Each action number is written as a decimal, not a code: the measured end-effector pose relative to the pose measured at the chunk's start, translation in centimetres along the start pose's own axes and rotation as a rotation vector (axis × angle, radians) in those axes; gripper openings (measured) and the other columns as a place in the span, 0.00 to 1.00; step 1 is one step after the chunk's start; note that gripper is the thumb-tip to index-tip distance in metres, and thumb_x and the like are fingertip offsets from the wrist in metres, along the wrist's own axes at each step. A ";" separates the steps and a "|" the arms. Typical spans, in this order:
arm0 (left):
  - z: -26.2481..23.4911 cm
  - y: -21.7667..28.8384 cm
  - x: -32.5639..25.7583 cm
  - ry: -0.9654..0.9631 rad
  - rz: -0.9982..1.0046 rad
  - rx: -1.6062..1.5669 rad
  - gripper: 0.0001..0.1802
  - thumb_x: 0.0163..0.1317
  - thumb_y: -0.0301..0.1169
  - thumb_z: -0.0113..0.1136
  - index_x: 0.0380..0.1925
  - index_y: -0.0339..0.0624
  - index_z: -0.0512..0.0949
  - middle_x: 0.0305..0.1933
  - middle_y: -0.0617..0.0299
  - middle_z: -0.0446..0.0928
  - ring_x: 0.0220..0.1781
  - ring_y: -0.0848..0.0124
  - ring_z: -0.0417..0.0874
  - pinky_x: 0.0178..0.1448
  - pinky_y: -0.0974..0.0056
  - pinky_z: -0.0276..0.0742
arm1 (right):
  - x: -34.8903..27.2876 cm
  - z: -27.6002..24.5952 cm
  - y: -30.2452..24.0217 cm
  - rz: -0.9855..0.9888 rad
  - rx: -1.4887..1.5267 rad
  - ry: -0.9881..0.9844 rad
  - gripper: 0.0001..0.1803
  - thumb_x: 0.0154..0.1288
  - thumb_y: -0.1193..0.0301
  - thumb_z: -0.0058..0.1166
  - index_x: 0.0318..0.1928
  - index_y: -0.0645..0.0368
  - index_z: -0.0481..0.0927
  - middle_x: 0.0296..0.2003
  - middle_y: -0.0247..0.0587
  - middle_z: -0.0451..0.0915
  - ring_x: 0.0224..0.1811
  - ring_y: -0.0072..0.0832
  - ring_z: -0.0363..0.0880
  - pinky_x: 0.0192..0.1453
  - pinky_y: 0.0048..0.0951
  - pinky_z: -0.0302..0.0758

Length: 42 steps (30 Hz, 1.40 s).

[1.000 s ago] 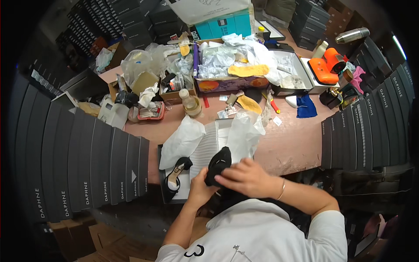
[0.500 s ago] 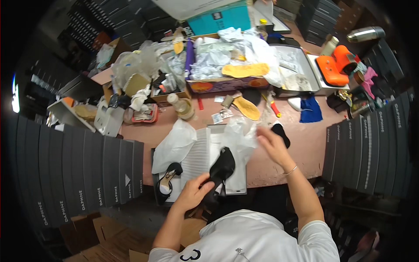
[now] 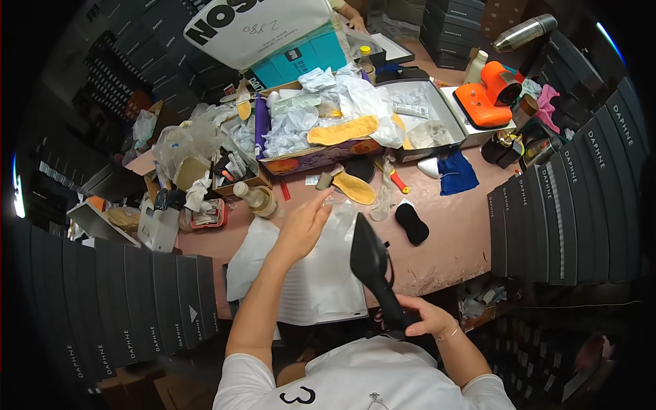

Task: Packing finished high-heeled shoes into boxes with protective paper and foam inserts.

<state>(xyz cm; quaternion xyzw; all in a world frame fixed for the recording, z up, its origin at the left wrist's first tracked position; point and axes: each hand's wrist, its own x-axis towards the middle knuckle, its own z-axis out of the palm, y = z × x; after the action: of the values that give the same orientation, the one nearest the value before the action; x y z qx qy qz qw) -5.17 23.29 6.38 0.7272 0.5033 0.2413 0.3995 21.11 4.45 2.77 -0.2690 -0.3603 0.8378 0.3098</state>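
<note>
My right hand (image 3: pixel 429 318) grips a black high-heeled shoe (image 3: pixel 371 256) by its heel end, its dark sole turned up and its pointed toe aimed away from me. My left hand (image 3: pixel 304 225) reaches forward with fingers stretched out, the fingertips beside small packets and clear wrapping on the table. Below it, white tissue paper (image 3: pixel 318 290) and a ribbed white sheet cover most of the shoebox. The second shoe is not visible now. Right of the held shoe lies a black peanut-shaped pad (image 3: pixel 412 223).
Stacked grey shoeboxes (image 3: pixel 130 311) wall the left side, and more shoeboxes (image 3: pixel 567 198) the right. A paper-filled carton (image 3: pixel 321 158), a yellow insole (image 3: pixel 355 188), a bottle (image 3: pixel 256 198), a blue cloth (image 3: pixel 458 173) and an orange device (image 3: pixel 488 96) stand or lie farther back.
The shoe has passed from my left hand to my right and moved rightward. My left hand has moved forward over the table. Paper now lies across the box, and the view has shifted.
</note>
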 end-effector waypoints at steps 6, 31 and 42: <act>5.1 -12.6 2.0 -0.304 -0.058 0.415 0.25 0.64 0.48 0.49 0.27 0.34 0.79 0.22 0.50 0.79 0.26 0.52 0.80 0.35 0.53 0.73 | -1.1 -1.0 0.5 -0.252 0.388 0.117 0.46 0.45 0.57 0.69 0.61 0.69 0.64 0.49 0.54 0.76 0.50 0.43 0.79 0.45 0.42 0.82; 7.2 4.9 -20.0 0.286 0.232 0.182 0.08 0.52 0.23 0.53 0.34 0.35 0.74 0.35 0.48 0.74 0.36 0.53 0.78 0.42 0.56 0.74 | -15.2 6.6 2.7 -0.111 0.124 -0.230 0.51 0.47 0.55 0.67 0.67 0.68 0.58 0.48 0.58 0.76 0.49 0.44 0.79 0.41 0.39 0.82; 17.6 11.3 -33.8 0.480 0.229 0.520 0.19 0.53 0.21 0.52 0.48 0.32 0.72 0.59 0.46 0.71 0.42 0.51 0.82 0.43 0.57 0.81 | -17.0 4.6 6.7 0.256 -0.084 0.021 0.33 0.63 0.62 0.55 0.64 0.66 0.63 0.46 0.45 0.76 0.39 0.26 0.77 0.38 0.25 0.76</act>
<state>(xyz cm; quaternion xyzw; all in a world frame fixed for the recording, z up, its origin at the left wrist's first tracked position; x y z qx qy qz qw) 1.41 -15.90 7.49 0.7786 0.5427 0.3122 0.0426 27.13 -13.34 4.19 -0.3344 -0.3544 0.8518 0.1926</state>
